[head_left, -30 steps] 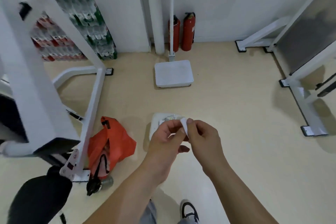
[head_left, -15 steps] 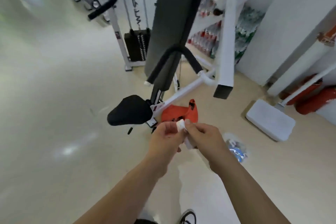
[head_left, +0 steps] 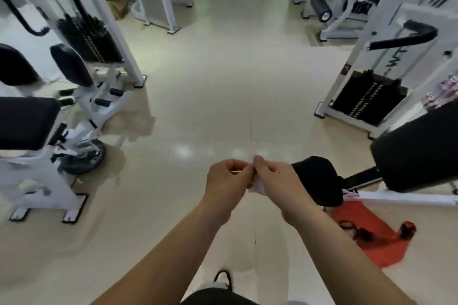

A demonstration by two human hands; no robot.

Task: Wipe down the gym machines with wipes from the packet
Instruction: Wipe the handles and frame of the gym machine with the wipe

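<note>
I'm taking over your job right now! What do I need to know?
Left hand: pinches the wipe.
Right hand: pinches it too; the wipe sits bunched between both.
Packet: out of view.
Done: one wipe is out and in hand.
Left: open the wipe, then wipe the machines. The black seat just beyond the hands looks nearest. No machine is touched yet.
</note>
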